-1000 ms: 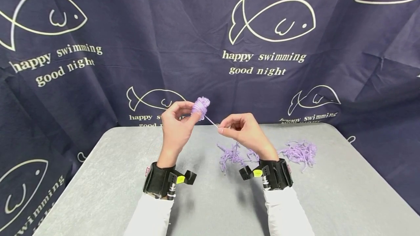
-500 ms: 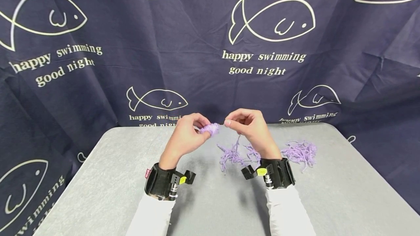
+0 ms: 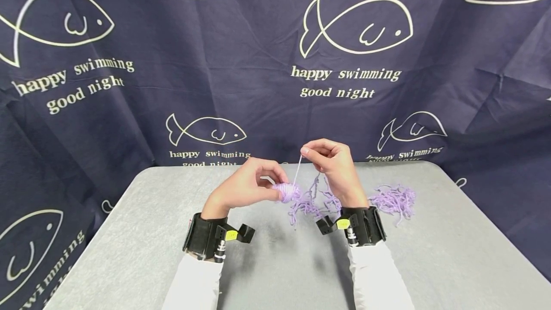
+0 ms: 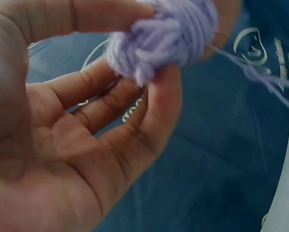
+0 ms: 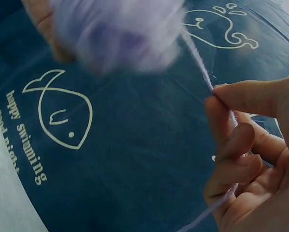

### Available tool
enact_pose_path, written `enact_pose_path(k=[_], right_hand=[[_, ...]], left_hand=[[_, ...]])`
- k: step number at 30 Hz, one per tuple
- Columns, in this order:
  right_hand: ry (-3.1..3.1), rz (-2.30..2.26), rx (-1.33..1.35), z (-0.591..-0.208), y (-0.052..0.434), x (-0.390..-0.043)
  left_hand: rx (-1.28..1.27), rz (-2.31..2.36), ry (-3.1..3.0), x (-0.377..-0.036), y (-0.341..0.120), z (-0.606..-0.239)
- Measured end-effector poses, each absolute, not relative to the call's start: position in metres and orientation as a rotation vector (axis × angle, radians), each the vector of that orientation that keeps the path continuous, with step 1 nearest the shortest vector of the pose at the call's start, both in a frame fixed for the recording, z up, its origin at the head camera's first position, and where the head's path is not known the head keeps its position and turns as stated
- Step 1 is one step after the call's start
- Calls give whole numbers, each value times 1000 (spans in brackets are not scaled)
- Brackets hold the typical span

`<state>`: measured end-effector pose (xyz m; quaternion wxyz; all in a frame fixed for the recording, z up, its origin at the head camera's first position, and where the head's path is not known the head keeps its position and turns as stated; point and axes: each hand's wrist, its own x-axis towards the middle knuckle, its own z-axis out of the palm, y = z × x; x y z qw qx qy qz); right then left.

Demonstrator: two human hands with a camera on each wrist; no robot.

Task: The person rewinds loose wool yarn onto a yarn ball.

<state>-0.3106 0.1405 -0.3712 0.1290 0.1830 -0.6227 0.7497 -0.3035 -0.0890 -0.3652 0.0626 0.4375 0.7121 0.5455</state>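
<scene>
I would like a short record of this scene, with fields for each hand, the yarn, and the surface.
left hand: left hand pinches a small lilac yarn ball
right hand: right hand pinches the strand running up from the ball
strand state: taut between both hands
loose yarn: lilac yarn pile lies on the table, right of the hands
surface: grey table
background: dark blue cloth with fish drawings

grey table [image 3: 129, 233] w/ two purple yarn scrap piles [image 3: 393, 200], right of centre.

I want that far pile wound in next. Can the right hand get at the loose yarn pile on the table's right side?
Probably yes: the yarn pile lies bare beside the right hand, though that hand pinches the strand.
</scene>
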Motion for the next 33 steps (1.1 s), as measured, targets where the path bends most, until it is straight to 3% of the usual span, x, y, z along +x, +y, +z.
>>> enact_pose_path(k=[13,20,29,33], right_hand=[[-2199,1884,605,-375,134,-311],[-2285,1816,699,-374,131,-308],[-2336,1676,808,-371,129,-303],[-2322,1646,810,-369,129,-301]], left_hand=[[1190,2358,1655,-302,-87,-361],[982,2691,1507,-303,-84,-358],[750,2945,1623,-305,-80,-357],[683,2934,1972,-309,-80,-361]])
